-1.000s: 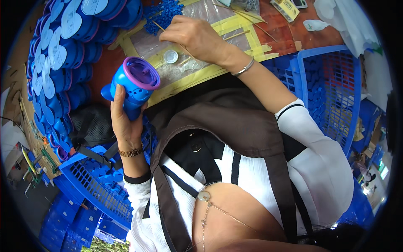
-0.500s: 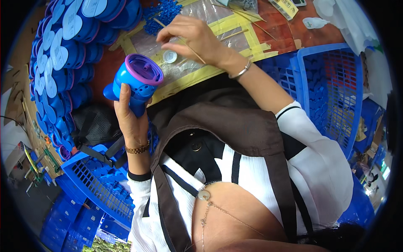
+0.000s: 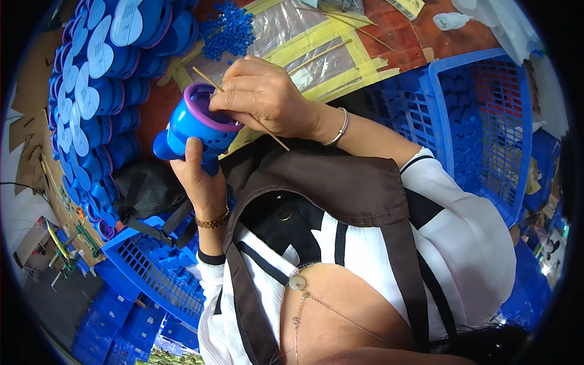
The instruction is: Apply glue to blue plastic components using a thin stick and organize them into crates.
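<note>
- The work table fills the top of your view, reddish-brown, with a clear plastic sheet taped down on it by yellow strips.
- A big blue plastic crate sits on your right, its mesh wall facing you; blue parts show through the mesh.
- A second blue crate lies low on your left, under your left forearm, also holding blue parts.
- Rows of finished blue cups with white heart-shaped faces are stacked along the left edge of the table, well apart from your hands.
- Your right hand is curled narrow over the mouth of the cup, fingers pinched on a thin wooden stick that runs slantwise under the hand, one end poking out near the rim at upper left, the other toward your chest.
- Your left hand is wrapped around the blue cup, thumb pressed up its near side. The cup is held in the air in front of your chest, tilted toward the right hand, purple rim uppermost.
- A heap of small blue beads lies on the plastic sheet, above the cup and apart from it.
- More wooden sticks rest on the yellow tape just beyond your right hand.
- A silver bangle rings your right wrist; a gold-coloured bracelet rings the left.
</note>
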